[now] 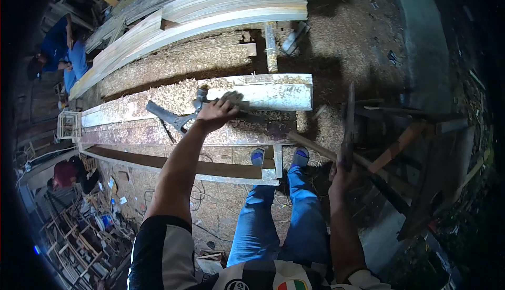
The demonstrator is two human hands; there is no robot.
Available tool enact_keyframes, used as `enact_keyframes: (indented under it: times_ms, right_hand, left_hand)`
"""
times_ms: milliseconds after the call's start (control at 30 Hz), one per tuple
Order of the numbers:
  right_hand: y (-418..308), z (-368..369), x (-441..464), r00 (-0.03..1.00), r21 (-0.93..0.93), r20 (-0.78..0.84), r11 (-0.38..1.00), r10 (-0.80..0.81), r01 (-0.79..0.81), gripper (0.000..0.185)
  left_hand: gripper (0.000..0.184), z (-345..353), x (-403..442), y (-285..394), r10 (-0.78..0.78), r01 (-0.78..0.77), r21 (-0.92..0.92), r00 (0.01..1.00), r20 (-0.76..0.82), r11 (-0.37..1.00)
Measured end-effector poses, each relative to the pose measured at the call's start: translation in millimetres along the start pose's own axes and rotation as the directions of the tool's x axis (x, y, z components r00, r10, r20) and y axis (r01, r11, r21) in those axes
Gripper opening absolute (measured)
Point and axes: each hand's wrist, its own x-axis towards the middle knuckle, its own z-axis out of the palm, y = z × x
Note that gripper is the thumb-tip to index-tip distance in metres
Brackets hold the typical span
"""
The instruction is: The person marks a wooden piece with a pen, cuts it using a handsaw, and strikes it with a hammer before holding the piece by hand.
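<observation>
My left hand (218, 112) lies palm down with its fingers stretched out over a pale plank (273, 96) that is partly covered in wood shavings. Its fingertips are slightly blurred. Just left of it are a dark metal tool (200, 98), whose kind I cannot make out, and a grey forked piece (167, 115). At the right, my right hand (342, 177) is closed around a long, narrow, dark flat piece (349, 127) that points away from me, seen nearly edge-on. Whether it is a tool or wood does not show.
Long boards (236, 11) are stacked on the far side. A wooden frame rail (226, 177) runs before my feet. Wooden parts (405, 143) stand at right. Two other people, one in blue (76, 61) and one in dark red (68, 174), are at the left.
</observation>
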Motion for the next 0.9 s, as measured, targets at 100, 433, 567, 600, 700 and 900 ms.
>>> enact_keyframes:
  times_ms: [100,433,567,600,700,900]
  right_hand:
    - [-24.8,22.8,18.1,1.000,0.055,0.003,0.998,-0.009,0.009,0.032]
    - [-34.1,118.5,139.8,0.958,0.080,0.124,0.965,-0.259,0.250,0.024]
    - [-27.3,147.1,202.2,0.968,-0.020,0.139,0.977,-0.210,0.214,0.029]
    - [-19.7,152.9,219.8,0.968,-0.013,0.144,0.977,-0.207,0.212,0.030]
    - [-18.6,165.8,238.8,0.963,-0.057,0.206,0.980,-0.176,0.191,0.030]
    - [-15.7,172.0,238.4,0.881,-0.332,0.427,0.872,-0.202,0.360,0.033]
  left_hand:
    - [0.035,-2.1,-7.9,1.1,-0.012,0.011,-0.008,0.992,-0.126,1.000]
    - [0.042,-31.9,73.7,51.4,-0.542,0.465,-0.417,0.836,-0.083,0.781]
    - [0.034,-37.2,153.9,68.5,-0.584,0.430,-0.549,0.801,-0.134,0.717]
    - [0.033,-32.0,171.5,70.9,-0.585,0.409,-0.542,0.787,-0.198,0.734]
    - [0.028,-27.5,212.5,82.2,-0.595,0.401,-0.520,0.752,-0.283,0.754]
    - [0.032,-11.2,259.4,86.2,-0.644,0.537,-0.448,0.755,-0.122,0.715]
